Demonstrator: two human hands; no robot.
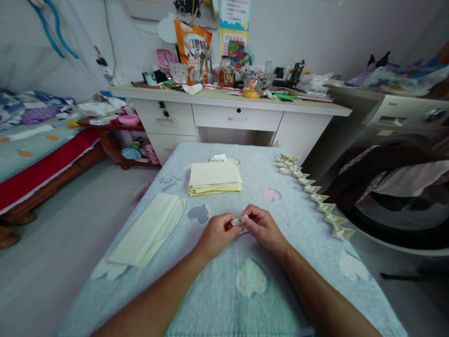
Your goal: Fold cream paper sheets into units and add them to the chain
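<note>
Over the middle of the cloth-covered table, my left hand (219, 232) and my right hand (264, 228) meet at a small folded piece of paper (238, 221). Both hands are closed, thumbs and fingertips pinching the paper from either side. Most of the paper is hidden by the fingers. Ahead of the hands lies a stack of cream and yellow paper sheets (213, 173). To the left rests a folded pile of pale green sheets (147, 229). Along the right edge runs a row of folded paper shapes (322, 206), pointed like little boats or ingots.
A patterned blue cloth (250, 285) covers the table. Behind it stands a white desk (238, 117) crowded with a jar (227, 72), an orange snack bag (192, 47) and a pink clock (164, 58). A washing machine (396, 117) is on the right, a bed (42, 140) on the left.
</note>
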